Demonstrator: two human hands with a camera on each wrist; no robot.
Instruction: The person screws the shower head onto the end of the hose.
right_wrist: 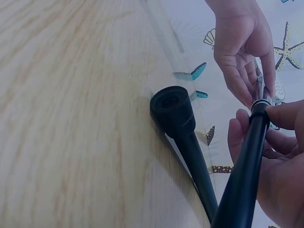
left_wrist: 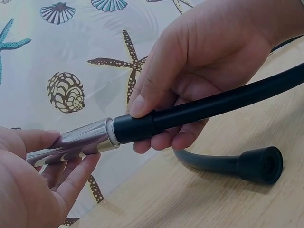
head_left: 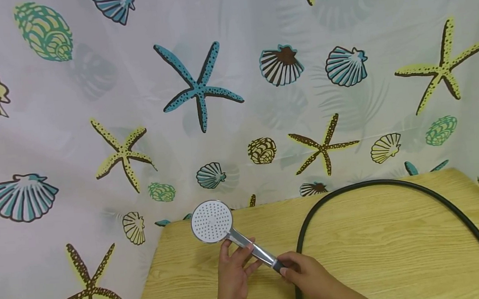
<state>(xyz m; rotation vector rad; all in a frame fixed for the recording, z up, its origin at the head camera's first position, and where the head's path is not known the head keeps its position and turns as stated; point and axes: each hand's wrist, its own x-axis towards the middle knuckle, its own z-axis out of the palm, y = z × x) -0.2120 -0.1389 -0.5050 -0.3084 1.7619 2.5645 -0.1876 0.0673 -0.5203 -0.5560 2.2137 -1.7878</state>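
Observation:
A chrome shower head (head_left: 211, 221) with a round, white, dotted face is held tilted above the table, its face toward the head camera. My left hand (head_left: 234, 268) holds its shiny handle (left_wrist: 83, 137) between thumb and fingers. At the handle's lower end, my right hand (head_left: 308, 276) pinches the black end fitting (left_wrist: 133, 128) of a black hose (left_wrist: 228, 102). In the left wrist view the fitting meets the handle's silver end in line, with only a thin pale ring showing between them. The hose's other end (right_wrist: 173, 111), a wider black connector with a hole, lies on the table.
The black hose loops (head_left: 379, 182) widely over the right side of the wooden table (head_left: 401, 240). Behind and to the left hangs a pale curtain (head_left: 227, 8) printed with starfish and shells, meeting the table's back edge.

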